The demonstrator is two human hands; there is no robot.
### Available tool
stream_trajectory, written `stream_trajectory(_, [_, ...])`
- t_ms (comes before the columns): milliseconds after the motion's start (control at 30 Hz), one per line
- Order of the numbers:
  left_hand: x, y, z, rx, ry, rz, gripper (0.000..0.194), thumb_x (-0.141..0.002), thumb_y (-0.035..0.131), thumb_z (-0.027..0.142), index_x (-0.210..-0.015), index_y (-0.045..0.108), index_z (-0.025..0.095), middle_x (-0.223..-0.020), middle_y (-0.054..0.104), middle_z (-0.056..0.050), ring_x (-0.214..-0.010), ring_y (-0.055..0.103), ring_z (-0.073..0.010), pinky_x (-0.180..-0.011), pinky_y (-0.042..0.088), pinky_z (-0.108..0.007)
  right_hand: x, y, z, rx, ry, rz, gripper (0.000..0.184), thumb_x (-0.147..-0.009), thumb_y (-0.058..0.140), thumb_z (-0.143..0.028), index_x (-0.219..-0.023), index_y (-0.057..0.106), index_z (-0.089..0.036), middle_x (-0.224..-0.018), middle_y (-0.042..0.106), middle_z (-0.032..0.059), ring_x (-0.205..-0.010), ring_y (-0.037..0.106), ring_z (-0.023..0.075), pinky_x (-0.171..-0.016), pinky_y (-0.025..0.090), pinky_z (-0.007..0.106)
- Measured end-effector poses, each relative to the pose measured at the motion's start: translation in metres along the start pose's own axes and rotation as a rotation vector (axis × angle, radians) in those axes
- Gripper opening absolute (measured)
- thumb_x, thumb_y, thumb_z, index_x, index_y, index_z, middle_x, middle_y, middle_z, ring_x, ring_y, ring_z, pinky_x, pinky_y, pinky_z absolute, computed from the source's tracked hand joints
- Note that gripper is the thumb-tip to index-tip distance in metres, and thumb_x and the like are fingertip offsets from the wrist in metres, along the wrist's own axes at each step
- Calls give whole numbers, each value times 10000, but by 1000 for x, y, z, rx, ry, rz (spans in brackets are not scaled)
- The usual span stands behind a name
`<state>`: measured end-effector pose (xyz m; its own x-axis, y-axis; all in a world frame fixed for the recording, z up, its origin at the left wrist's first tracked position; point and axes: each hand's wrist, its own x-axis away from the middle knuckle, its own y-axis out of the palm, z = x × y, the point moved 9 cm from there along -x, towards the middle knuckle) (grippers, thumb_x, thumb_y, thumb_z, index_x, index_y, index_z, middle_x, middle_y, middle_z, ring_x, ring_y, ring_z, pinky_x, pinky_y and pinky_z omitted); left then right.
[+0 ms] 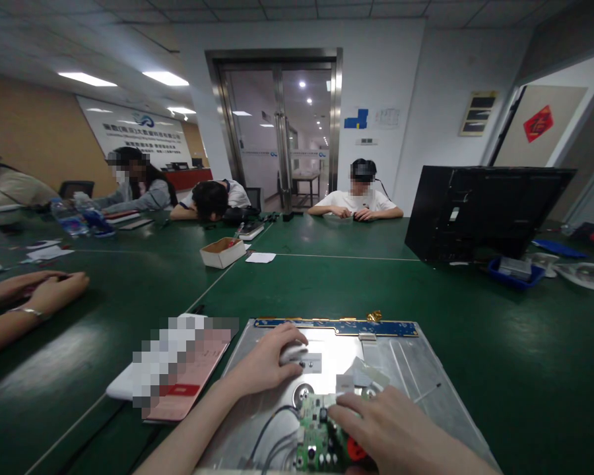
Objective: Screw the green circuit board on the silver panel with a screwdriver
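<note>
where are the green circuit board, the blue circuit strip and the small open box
Green circuit board (pixel 315 422): head view, on its component-covered face.
Blue circuit strip (pixel 349 327): head view, near its middle.
Small open box (pixel 224 256): head view, on its near outer wall.

green tabletop (pixel 336 284) stretched wide, glass double doors (pixel 252 132) set in a metal frame (pixel 277 56), tiled ceiling (pixel 297 12) lit by bright panels (pixel 165 78), lettered sign (pixel 141 135) mounted on a tan wall (pixel 24 125), red diamond (pixel 538 123) fixed to a beige door (pixel 517 145)
</note>
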<state>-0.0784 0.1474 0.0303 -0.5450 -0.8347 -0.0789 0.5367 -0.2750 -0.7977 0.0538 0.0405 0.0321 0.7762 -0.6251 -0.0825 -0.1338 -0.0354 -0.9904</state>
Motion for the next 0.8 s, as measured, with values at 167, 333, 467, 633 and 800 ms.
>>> stream_trajectory(167, [1, 0, 1, 14, 22, 19, 315, -716, 682, 175, -1025, 626, 198, -1108, 601, -53, -1052, 569, -253, -957, 427, -368, 7, -12, -10, 93, -77, 78, 167, -869, 596, -268, -1027, 577, -216, -896, 737, 13, -616, 660, 177, -468, 358, 278])
stream_trajectory(333, [0, 1, -2, 6, 12, 16, 298, -722, 680, 182, -1015, 626, 196, -1112, 602, -56, -1043, 570, -250, -945, 434, -371, 5, -31, 12, 12, 40, 83, 96, -853, 586, -251, -940, 608, -218, -844, 720, 13, -623, 602, 145, -511, 281, 274])
stream_trajectory(467, [-2, 2, -4, 18, 17, 26, 275, -721, 663, 178, -993, 629, 191, -1078, 614, -55, -1010, 577, -244, -902, 450, -360, -11, -43, 40, -63, 146, 120, 114, -869, 546, -179, -896, 654, -202, -902, 723, 35, -685, 601, 149, -566, 297, 276])
stream_trajectory(633, [-2, 0, 1, 48, 62, 50, 198, -762, 624, 177, -959, 630, 195, -1028, 630, -48, -972, 585, -222, -867, 459, -329, -29, -49, 63, -129, 169, 135, 141, -893, 577, -207, -847, 710, -215, -790, 730, 14, -691, 621, 149, -620, 348, 267])
stream_trajectory(800, [-1, 0, 2, 64, 63, 42, 197, -775, 619, 181, -971, 630, 196, -1028, 628, -48, -966, 586, -214, -863, 463, -322, -35, -50, 68, -136, 133, 126, 162, -910, 572, -216, -880, 731, -221, -796, 738, 15, -685, 622, 141, -623, 362, 258])
